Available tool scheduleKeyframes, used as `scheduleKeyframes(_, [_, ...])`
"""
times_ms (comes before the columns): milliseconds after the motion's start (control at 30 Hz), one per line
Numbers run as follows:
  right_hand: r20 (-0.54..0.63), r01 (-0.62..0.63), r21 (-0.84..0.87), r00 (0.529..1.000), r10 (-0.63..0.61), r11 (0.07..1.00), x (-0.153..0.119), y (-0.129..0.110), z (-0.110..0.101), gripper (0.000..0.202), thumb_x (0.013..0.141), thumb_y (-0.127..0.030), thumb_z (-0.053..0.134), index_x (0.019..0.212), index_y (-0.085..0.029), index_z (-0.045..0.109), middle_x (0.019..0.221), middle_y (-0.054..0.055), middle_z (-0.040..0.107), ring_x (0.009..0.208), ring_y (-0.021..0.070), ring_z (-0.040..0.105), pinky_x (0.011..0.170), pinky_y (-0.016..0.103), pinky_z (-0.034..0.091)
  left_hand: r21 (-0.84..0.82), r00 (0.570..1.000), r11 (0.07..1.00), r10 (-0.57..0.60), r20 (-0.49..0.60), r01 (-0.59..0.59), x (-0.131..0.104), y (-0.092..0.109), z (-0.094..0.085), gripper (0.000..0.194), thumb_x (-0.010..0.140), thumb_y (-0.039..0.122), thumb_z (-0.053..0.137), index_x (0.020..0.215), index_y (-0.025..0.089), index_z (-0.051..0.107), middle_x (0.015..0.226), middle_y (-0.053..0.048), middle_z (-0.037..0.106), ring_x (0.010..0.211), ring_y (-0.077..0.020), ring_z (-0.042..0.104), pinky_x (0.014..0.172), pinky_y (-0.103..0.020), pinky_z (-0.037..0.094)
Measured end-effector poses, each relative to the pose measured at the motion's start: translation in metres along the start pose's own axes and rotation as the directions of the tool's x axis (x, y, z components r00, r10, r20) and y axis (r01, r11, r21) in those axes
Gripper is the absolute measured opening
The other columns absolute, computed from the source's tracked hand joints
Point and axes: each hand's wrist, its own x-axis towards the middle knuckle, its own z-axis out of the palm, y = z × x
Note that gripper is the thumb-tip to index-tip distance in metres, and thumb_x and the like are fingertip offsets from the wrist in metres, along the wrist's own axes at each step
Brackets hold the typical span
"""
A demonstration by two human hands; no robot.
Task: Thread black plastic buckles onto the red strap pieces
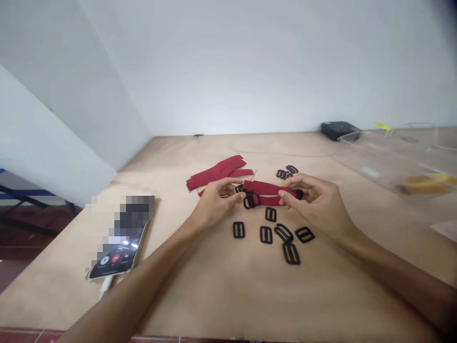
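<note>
Between my two hands a red webbing strap (268, 187) is folded back on itself in a loop. My left hand (220, 195) pinches the strap's left end, where a black slide buckle (255, 200) and a black hook piece are threaded. With thumb and fingers, my right hand (314, 197) grips the right end, and a black plastic piece (298, 194) shows at the fold there. Several loose black slide buckles (266, 235) lie on the table just below the hands, with a black hook (283, 233) among them. More red straps (217, 172) are piled behind my left hand.
A lit phone (123, 247) with a cable (106, 287) lies on the wooden table (200, 295) at left. More black hardware (284, 172) sits behind my right hand. At right are a clear plastic bag (392, 157), a yellow roll (424, 183) and a black case (339, 129) near the wall.
</note>
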Motion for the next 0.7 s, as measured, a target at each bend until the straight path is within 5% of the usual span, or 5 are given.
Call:
scheduleKeyframes(200, [-0.035,0.027,-0.025,0.999,-0.028,0.999,-0.0047,-0.0041,0.0039,0.007,0.08,-0.023,0.07,0.087,-0.022,0.07,0.087,0.003,0.073,0.078,0.0198,0.07,0.066,0.028,0.057,-0.134,0.999,0.99,-0.046,0.005,0.046,-0.0011,0.0015,0.0024,0.037,0.082,0.043,0.072,0.105,0.014,0.071,0.075,-0.004,0.066,0.068,-0.0155,0.061,0.065,-0.028,0.05])
scheduleKeyframes(533, [-0.074,0.032,-0.075,0.997,-0.038,0.997,-0.0039,-0.0041,0.0023,0.008,0.079,-0.021,0.072,0.086,-0.022,0.07,0.085,0.002,0.072,0.074,0.019,0.069,0.064,0.028,0.057,-0.179,0.998,0.983,-0.018,0.054,0.028,-0.0001,-0.0002,-0.0002,0.043,0.087,0.04,0.068,0.126,0.02,0.067,0.082,-0.003,0.068,0.063,-0.0111,0.057,0.066,-0.027,0.05])
scheduleKeyframes(700, [-0.068,0.086,-0.095,0.993,-0.093,0.992,-0.0057,-0.0053,0.003,0.009,0.079,-0.018,0.069,0.088,-0.021,0.07,0.086,0.002,0.073,0.074,0.0183,0.069,0.064,0.026,0.056,-0.16,1.0,0.987,-0.007,-0.022,0.003,-0.0009,-0.001,0.0044,0.041,0.082,0.041,0.073,0.114,0.017,0.07,0.087,-0.005,0.07,0.068,-0.0144,0.063,0.064,-0.028,0.052])
